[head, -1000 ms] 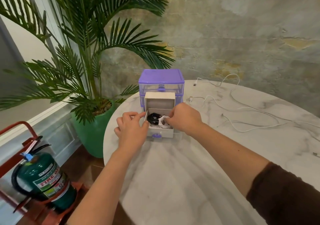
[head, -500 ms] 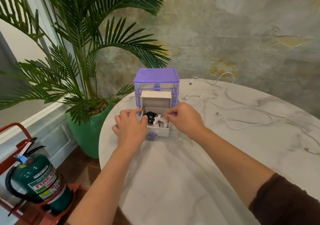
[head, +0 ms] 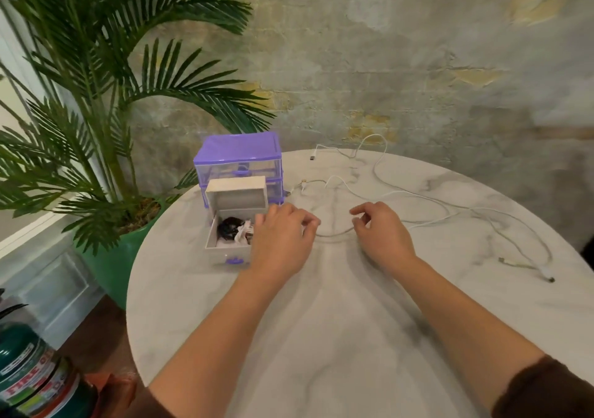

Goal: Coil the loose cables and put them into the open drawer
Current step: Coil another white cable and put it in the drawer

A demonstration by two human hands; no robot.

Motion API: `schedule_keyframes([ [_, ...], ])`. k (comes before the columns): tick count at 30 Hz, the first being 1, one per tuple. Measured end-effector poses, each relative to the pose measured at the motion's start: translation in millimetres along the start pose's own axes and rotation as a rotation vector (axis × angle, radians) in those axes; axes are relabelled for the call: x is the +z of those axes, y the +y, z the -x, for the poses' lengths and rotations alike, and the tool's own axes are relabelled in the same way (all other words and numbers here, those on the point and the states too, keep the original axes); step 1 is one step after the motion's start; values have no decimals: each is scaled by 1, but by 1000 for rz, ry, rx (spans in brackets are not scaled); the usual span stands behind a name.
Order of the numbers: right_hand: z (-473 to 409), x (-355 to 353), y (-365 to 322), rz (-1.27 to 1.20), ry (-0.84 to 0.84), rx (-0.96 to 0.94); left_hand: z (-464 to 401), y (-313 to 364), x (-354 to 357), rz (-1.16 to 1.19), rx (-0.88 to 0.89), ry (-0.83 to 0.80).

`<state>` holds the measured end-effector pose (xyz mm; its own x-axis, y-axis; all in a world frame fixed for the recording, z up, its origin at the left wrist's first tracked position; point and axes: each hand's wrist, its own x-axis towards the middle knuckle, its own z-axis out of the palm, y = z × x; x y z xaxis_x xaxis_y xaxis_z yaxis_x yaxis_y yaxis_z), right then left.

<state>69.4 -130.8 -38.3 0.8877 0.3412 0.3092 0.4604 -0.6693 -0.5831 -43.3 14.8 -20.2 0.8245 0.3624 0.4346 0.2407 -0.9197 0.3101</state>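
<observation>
both hands pinch white cable (head: 334,233) between them: left hand (head: 283,240) beside open drawer (head: 225,250), right hand (head: 382,236) mid-table; bare marble table (head: 321,337) nearer person.

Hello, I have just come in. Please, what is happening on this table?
A person is tidying cables. The open drawer of a small purple organiser already holds a black coil and a white coil. Both hands are beside the drawer: the left hand and the right hand each pinch a stretch of white cable lying between them. More loose white cables remain spread over the marble table.
</observation>
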Motion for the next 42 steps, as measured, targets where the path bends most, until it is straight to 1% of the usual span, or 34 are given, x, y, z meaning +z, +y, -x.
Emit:
schedule_keyframes([
  [2,-3,-1,12,116,4,16,-4,10,11,-2,59,-69],
  [5,-4,-1,26,297,-47,53,-9,21,28,15,103,-171],
  [8,-5,-1,31,318,-40,32,-13,28,41,36,96,-213],
  [11,-5,-2,32,302,-30,17,-13,29,48,86,49,-218],
  [13,-3,-5,31,165,-2,42,-13,27,50,103,21,-195],
  [14,-3,-7,28,32,16,61,-13,26,50,114,6,-182],
  [17,-4,-15,13,-492,51,107,-13,25,52,174,7,-152],
  [20,-5,-26,-7,-904,-21,162,-14,30,56,289,71,-161],
  [22,-4,-30,-17,-1098,-105,185,-15,36,60,360,88,-169],
  [24,-2,-33,-24,-1193,-171,195,-18,38,65,447,55,-181],
  [26,-2,-34,-27,-1248,-193,199,-20,38,67,524,10,-185],
  [29,-7,-40,-22,-1339,-135,212,-20,34,63,553,-50,-206],
  [31,-12,-44,-14,-1387,-56,247,-19,33,53,698,-146,-215],
  [34,-20,-47,0,-1395,21,314,-20,34,34,975,-306,-155],
  [38,-23,-46,14,-1289,59,370,-24,34,8,1298,-359,-131],
  [40,-26,-45,25,-1127,113,417,-26,25,-3,1463,-354,-68],
  [42,-28,-43,39,-861,179,444,-27,15,-10,1578,-337,-10],
])
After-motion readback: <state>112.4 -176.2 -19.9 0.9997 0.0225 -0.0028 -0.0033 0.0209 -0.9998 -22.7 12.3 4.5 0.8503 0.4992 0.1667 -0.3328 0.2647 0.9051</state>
